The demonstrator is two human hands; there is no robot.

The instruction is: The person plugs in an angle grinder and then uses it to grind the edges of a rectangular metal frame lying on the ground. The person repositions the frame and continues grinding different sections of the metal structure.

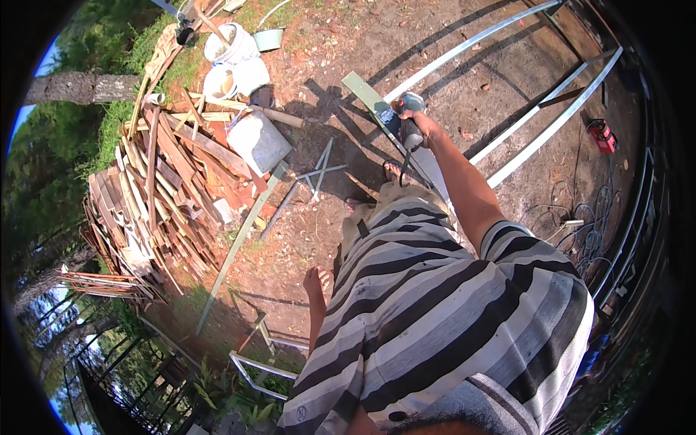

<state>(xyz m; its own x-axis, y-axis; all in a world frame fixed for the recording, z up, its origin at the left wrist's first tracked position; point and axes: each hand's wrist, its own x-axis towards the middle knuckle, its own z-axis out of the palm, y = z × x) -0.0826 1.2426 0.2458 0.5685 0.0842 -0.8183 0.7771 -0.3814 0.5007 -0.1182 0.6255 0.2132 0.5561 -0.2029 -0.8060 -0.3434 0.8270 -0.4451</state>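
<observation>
My right hand (412,114) is wrapped round a dark corded power tool (412,136), whose exact kind I cannot make out. Its black cord bends down toward my trousers. A rounded grey-teal part (410,100) shows at the hand's far side. Right beside the tool, a long pale green and white board or beam (360,90) runs from the far end back toward my legs; whether the tool touches it I cannot tell. Low at my left side hangs my left hand (320,278), with its fingers apart and nothing visible in it.
Scrap wood (163,170) is heaped to the left, near white buckets (230,42) and a pale container (259,143). Crossed metal strips (317,171) and a long green strip (243,235) lie on the dirt. Metal frames (558,148), a red box (602,136) and tangled cables (591,225) are at right.
</observation>
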